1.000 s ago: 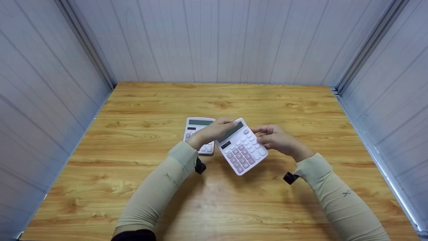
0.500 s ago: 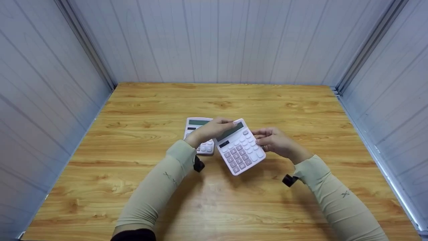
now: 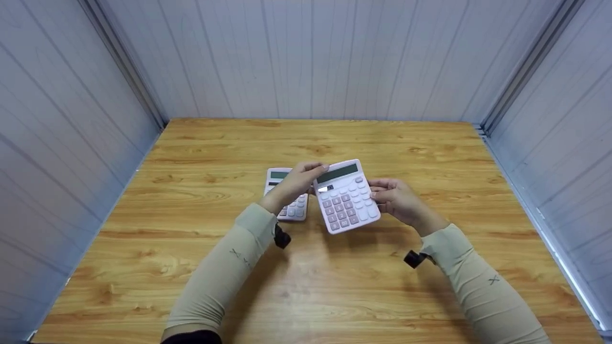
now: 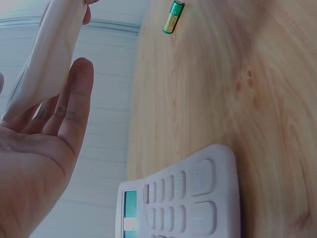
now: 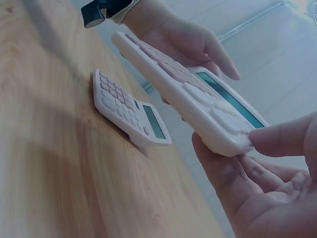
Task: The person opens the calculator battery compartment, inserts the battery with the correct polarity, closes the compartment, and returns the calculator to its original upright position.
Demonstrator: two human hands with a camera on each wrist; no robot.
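Both hands hold a pinkish-white calculator [image 3: 346, 200] above the table, its keys facing up and its display end away from me. At its upper left corner my left hand [image 3: 292, 187] grips it, thumb over the face and fingers beneath. My right hand [image 3: 400, 203] pinches the right edge; in the right wrist view the thumb lies on top of the calculator [image 5: 171, 94] and fingers are below. A second, similar calculator [image 3: 297, 210] lies on the table, partly covered by the left hand. A green and gold battery [image 4: 173, 17] shows on the table in the left wrist view.
The wood-grain table [image 3: 306, 296] is bounded by pale panel walls [image 3: 306, 57] at the back and both sides. A small black device [image 3: 414, 258] hangs at each wrist. The battery cannot be made out in the head view.
The held calculator has turned counterclockwise to sit more upright in view and shifted slightly away from me. My left hand moved a little left and away. The second calculator stays put.
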